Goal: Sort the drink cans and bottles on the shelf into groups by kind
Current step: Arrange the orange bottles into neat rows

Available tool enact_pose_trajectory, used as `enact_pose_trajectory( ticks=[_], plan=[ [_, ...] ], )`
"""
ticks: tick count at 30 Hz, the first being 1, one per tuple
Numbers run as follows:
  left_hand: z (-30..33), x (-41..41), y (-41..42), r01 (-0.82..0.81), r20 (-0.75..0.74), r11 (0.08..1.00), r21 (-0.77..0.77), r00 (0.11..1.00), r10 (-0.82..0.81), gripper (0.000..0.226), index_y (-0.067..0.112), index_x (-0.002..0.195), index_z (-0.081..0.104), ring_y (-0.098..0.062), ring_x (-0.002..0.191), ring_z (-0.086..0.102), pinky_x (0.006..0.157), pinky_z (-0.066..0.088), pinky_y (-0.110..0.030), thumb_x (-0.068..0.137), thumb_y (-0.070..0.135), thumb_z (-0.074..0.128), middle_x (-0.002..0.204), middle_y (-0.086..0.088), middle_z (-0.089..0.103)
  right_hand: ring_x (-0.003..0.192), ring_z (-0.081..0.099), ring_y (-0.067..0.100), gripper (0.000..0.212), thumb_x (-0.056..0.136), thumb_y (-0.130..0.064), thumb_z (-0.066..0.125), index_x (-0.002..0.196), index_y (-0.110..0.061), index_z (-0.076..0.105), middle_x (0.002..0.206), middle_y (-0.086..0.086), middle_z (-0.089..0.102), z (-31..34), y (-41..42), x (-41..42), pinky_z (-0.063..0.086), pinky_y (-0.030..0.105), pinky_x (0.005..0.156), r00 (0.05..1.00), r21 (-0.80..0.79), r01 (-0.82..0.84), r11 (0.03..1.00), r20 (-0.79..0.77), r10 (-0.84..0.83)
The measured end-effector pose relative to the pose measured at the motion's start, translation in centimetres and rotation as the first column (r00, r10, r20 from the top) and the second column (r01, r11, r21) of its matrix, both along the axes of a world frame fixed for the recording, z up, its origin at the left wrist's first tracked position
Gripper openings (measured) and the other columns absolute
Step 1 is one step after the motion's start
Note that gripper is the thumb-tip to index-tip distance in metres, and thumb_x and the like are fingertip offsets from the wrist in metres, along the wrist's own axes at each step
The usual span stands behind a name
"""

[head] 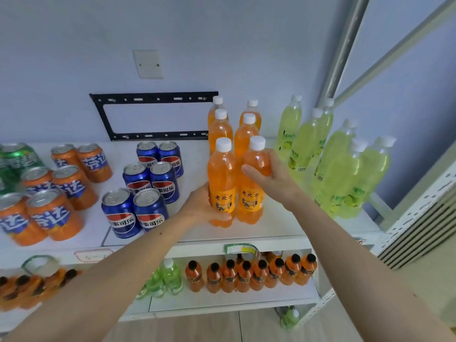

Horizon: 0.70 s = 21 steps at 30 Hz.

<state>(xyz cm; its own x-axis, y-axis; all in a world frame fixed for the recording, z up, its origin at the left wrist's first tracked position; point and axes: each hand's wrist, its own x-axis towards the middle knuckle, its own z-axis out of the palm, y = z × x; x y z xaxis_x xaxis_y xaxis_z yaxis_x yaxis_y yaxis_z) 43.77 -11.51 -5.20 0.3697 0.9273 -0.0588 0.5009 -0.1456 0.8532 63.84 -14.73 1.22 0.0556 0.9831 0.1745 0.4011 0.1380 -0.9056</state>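
A: What were the hands doing on the top shelf (271, 228)?

B: The left hand (199, 206) was wrapped round the lower part of the front left orange bottle (221, 183), thumb lying across it under the label. The right hand (269, 174) gripped the front right orange bottle (251, 193) near its shoulder, fingers curled round its far side.

A: And where did those two stand?

B: Upright, touching side by side, at the front of a double row of orange bottles (234, 124), six in all, all with white caps.

A: What about the other drinks?

B: Yellow-green bottles (340, 164) were bunched just to the right, towards the corner. To the left stood six blue cans (145, 186) in pairs, then orange cans (56, 191) further left, and green cans (17, 159) at the far left edge, partly cut off.

A: Anything below?

B: A lower shelf (234, 302) held small orange bottles with black caps (249, 275) and a few small green bottles (165, 280)
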Motion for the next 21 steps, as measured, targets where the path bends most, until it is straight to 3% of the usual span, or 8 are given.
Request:
enact_pose_trajectory(
  ticks=[4, 9, 13, 15, 17, 21],
  plan=[
    [-0.1, 0.2, 0.0, 0.027, -0.011, 1.000, -0.005, 1.000, -0.027, 0.084, 0.031, 0.130, 0.049, -0.009, 0.109, 0.061, 0.095, 0.050, -0.032, 0.059, 0.022, 0.091, 0.121, 0.009, 0.064, 0.104, 0.063, 0.015, 0.057, 0.084, -0.041, 0.072, 0.129, -0.020, 0.045, 0.112, -0.002, 0.063, -0.4, -0.3, 0.4, 0.054, 0.043, 0.092, 1.000, 0.005, -0.008, 1.000, -0.012, 0.008],
    [-0.1, 0.1, -0.1, 0.039, 0.010, 0.999, -0.036, 0.999, -0.038, 0.086, 0.034, 0.133, 0.045, -0.008, 0.112, 0.059, 0.099, 0.050, -0.039, 0.060, 0.024, 0.091, 0.124, 0.011, 0.062, 0.106, 0.062, 0.014, 0.063, 0.081, -0.046, 0.072, 0.131, -0.025, 0.043, 0.114, -0.004, 0.062, -0.5, 0.1, 0.3, 0.054, 0.045, 0.093, 0.999, -0.018, -0.021, 1.000, -0.043, 0.020],
    [1.0, -0.8, 0.4, 0.109, -0.085, 0.991, -0.074, 0.990, -0.115, 0.098, 0.031, 0.139, 0.035, -0.011, 0.123, 0.051, 0.103, 0.044, -0.035, 0.059, 0.030, 0.091, 0.135, 0.011, 0.053, 0.109, 0.061, 0.013, 0.071, 0.076, -0.054, 0.073, 0.134, -0.026, 0.042, 0.117, -0.007, 0.062, 0.0, 0.0, 0.8, 0.054, 0.038, 0.091, 0.998, -0.039, -0.043, 0.998, -0.038, 0.042],
    [2.6, -1.9, 1.4, 0.141, -0.154, 0.983, -0.118, 0.975, -0.159, 0.107, 0.031, 0.144, 0.031, -0.011, 0.127, 0.046, 0.107, 0.041, -0.038, 0.057, 0.032, 0.092, 0.141, 0.012, 0.047, 0.111, 0.059, 0.010, 0.069, 0.080, -0.054, 0.066, 0.136, -0.024, 0.042, 0.120, -0.008, 0.059, 0.9, 0.0, 1.4, 0.051, 0.028, 0.087, 0.999, -0.014, -0.036, 0.999, -0.036, 0.036],
    [4.8, -3.7, 3.0, 0.163, -0.232, 0.977, -0.139, 0.954, -0.192, 0.101, 0.030, 0.144, 0.033, -0.010, 0.126, 0.046, 0.106, 0.041, -0.035, 0.061, 0.029, 0.090, 0.139, 0.014, 0.046, 0.112, 0.056, 0.006, 0.052, 0.091, -0.052, 0.052, 0.134, -0.023, 0.046, 0.120, -0.010, 0.058, 2.3, 0.3, 2.4, 0.047, 0.023, 0.089, 0.998, 0.054, 0.012, 0.998, -0.055, -0.009],
    [8.7, -5.7, 7.4, 0.106, -0.244, 0.993, -0.046, 0.963, -0.114, 0.073, 0.021, 0.140, 0.040, -0.017, 0.122, 0.055, 0.104, 0.046, -0.039, 0.078, 0.019, 0.078, 0.139, 0.004, 0.050, 0.118, 0.055, 0.010, 0.055, 0.095, -0.064, 0.030, 0.127, -0.026, 0.052, 0.125, -0.008, 0.061, 4.6, 4.0, 4.0, 0.042, 0.042, 0.106, 0.984, 0.098, 0.149, 0.984, -0.108, -0.139]
  ],
)
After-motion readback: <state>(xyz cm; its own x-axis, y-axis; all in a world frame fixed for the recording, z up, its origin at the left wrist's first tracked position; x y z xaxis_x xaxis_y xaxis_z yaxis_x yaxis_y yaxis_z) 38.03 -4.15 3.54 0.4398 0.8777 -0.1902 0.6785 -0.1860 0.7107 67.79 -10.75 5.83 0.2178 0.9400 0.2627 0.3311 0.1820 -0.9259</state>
